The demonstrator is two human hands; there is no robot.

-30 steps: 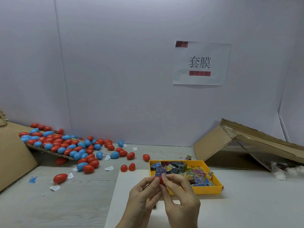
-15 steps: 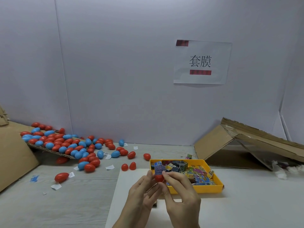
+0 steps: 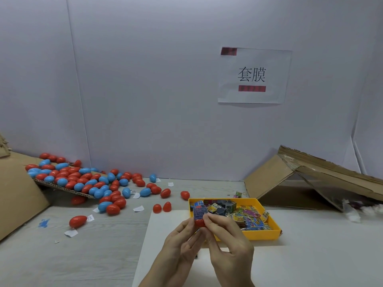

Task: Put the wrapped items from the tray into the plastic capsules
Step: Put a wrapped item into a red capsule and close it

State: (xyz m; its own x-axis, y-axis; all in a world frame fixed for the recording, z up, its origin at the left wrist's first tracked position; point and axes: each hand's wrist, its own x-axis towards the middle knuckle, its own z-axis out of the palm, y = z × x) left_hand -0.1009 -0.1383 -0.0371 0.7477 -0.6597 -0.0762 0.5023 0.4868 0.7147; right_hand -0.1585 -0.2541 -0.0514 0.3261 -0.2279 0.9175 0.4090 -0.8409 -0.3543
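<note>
My left hand (image 3: pixel 178 243) and my right hand (image 3: pixel 228 241) meet just in front of the yellow tray (image 3: pixel 263 234). Between their fingertips sits a red capsule half (image 3: pixel 199 223), held from both sides. A blue printed wrapped item (image 3: pixel 199 212) sticks up out of it, pinched by my right thumb and forefinger. The tray holds several colourful wrapped items (image 3: pixel 244 214). Two more red capsule halves (image 3: pixel 162 207) lie on the table left of the tray.
A heap of red and blue capsules (image 3: pixel 83 181) spills off a cardboard sheet (image 3: pixel 18 195) at the left. A lone red capsule (image 3: pixel 77 221) and paper scraps lie nearer. A collapsed cardboard box (image 3: pixel 310 179) stands at the right. A white mat (image 3: pixel 290 266) lies under my hands.
Both hands rose slightly with the red capsule half. The blue wrapped item now stands more upright in the capsule's mouth, above my fingertips.
</note>
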